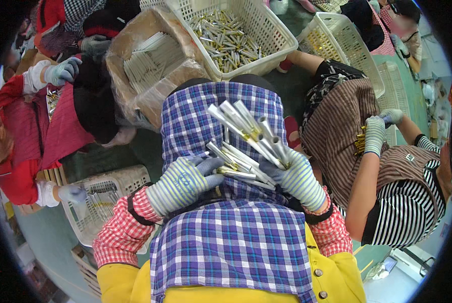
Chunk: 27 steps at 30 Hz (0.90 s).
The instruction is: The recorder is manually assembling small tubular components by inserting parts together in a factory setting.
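Note:
A bundle of slim silver tubes (238, 121) with yellow-gold bands fans upward from my right hand (299, 179), whose gloved fingers are closed round the lower ends. More of these tubes (243, 164) lie loosely across the blue-and-purple plaid apron (190, 123) on my lap. My left hand (181, 184), in a striped grey-fingered glove, is beside the loose tubes. Its fingers are apart, with the tips close to the tube ends; whether they touch is hard to tell.
Ahead stand a plastic-lined carton (155, 60) of white tubes and a white crate (231, 43) of silver-and-gold tubes. Another crate (107, 189) with tubes sits at left. Gloved co-workers sit close on both sides; the right one's hand (375, 136) holds gold pieces.

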{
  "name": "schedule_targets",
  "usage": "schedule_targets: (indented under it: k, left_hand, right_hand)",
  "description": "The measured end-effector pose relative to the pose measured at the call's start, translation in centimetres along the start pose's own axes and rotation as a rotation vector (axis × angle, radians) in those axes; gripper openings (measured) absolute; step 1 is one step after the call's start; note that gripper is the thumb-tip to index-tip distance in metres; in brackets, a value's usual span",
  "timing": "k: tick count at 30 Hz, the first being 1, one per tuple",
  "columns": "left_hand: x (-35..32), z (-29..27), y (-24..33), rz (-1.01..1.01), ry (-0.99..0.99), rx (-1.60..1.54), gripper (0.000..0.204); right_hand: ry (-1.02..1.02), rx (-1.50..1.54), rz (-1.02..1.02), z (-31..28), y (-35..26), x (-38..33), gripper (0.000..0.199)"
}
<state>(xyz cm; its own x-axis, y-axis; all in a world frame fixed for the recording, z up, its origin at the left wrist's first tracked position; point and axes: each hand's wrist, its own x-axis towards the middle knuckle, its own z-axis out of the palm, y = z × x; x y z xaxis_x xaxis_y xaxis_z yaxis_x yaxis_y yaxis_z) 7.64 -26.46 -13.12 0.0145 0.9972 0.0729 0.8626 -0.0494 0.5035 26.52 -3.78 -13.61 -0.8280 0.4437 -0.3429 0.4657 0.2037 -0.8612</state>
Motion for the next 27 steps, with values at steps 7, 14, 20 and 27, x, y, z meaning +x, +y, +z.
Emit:
schedule_targets:
  k: [7,14,20,27]
  left_hand:
    - [0.1,-1.9,-0.8,-0.095,0.238,-0.139,0.039]
    - [0.4,-3.7,-1.3,-0.183,0.253,-0.106,0.030]
    - [-0.4,-4.0,-1.8,-0.275,0.244,-0.592,0.033]
    - [0.4,-4.6,-1.3,-0.239,0.141,-0.668,0.032]
  right_hand:
    - [-0.111,-0.356,-0.006,-0.7,-0.7,-1.0,0.049]
    - [-0.040,0.128,0.173,-1.5,-2.7,-1.4,0.032]
    - [-0.169,0.235,0.231,-4.1,-3.8,-2.5,0.044]
    - [-0.250,0.246,0.094,-4.7,-3.3,-2.4,0.046]
